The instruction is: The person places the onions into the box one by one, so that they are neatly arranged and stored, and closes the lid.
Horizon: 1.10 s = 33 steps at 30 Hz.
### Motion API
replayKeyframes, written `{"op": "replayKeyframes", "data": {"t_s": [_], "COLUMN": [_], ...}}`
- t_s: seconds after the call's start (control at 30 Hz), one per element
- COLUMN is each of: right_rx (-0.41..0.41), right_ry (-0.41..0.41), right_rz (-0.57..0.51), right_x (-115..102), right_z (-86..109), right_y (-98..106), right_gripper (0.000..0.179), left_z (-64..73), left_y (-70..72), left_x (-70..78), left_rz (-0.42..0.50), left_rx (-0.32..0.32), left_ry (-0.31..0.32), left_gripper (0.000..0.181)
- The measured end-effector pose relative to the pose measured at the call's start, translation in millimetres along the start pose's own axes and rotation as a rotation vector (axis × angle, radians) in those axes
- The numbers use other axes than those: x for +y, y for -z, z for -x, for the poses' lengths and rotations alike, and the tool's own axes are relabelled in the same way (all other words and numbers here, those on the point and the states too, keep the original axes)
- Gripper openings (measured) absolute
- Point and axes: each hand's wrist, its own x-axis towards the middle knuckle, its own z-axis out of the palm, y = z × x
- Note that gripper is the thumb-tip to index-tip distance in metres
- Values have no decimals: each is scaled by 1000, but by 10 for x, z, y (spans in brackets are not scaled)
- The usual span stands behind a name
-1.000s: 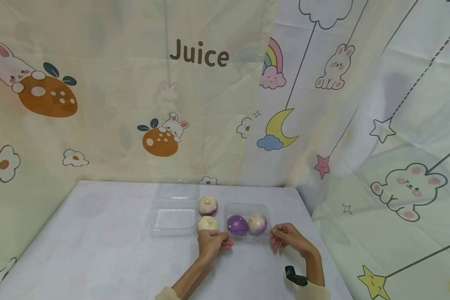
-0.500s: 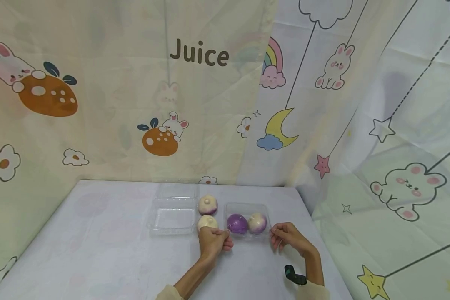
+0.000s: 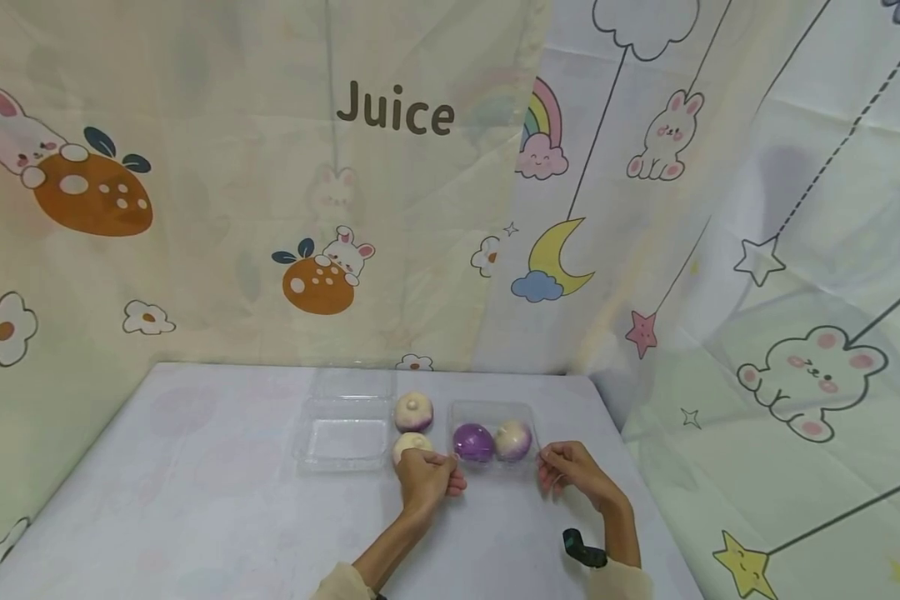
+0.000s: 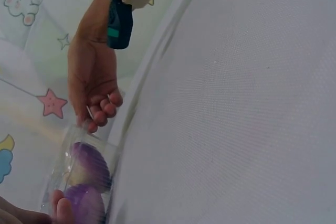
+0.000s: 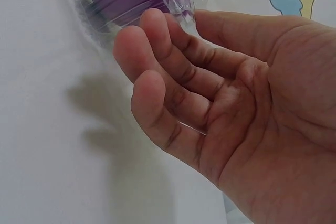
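A clear plastic clamshell box [image 3: 528, 410] on the right half of the table holds two round balls: a purple ball [image 3: 473, 443] and a cream ball with a purple side [image 3: 513, 440]. My left hand [image 3: 424, 482] pinches the box's near left corner between thumb and fingers. At the near right corner, my right hand [image 3: 573, 468] pinches the rim; its other fingers curl loosely below, as the right wrist view shows. Two more knobbed balls stand left of the box: a cream-and-purple ball [image 3: 413, 412] and a cream ball [image 3: 411, 444], partly hidden by my left hand.
An open clear plastic box [image 3: 348, 442] lies to the left of the loose balls, its lid folded back. Everything sits on a white-covered table [image 3: 195, 500]. Printed curtains [image 3: 217, 167] hang behind and to the right. A dark wrist device [image 3: 583, 550] is on my right forearm.
The box with the two balls has shifted slightly up and away from me, both hands still pinching its near corners. The loose balls and the open box keep their places.
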Motion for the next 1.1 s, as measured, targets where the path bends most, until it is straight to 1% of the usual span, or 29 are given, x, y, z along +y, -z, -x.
{"op": "replayKeyframes", "data": {"t_s": [0.23, 0.6, 0.83, 0.97, 1.1], "right_rx": [11, 2, 13, 12, 23], "right_ry": [11, 28, 24, 40, 35], "right_rz": [23, 39, 46, 43, 61], "right_x": [-24, -64, -50, -33, -35], "right_z": [8, 25, 44, 52, 64], "right_y": [-10, 4, 27, 48, 59], "right_gripper": [43, 46, 46, 46, 47], "left_z": [0, 9, 24, 46, 78], "left_y": [19, 40, 64, 87, 116], "left_x": [-4, 0, 19, 24, 16], "left_rz": [5, 11, -4, -13, -33], "left_rx": [-6, -26, -27, -28, -16], "left_ry": [1, -8, 0, 4, -8], "left_gripper": [19, 24, 26, 29, 32]}}
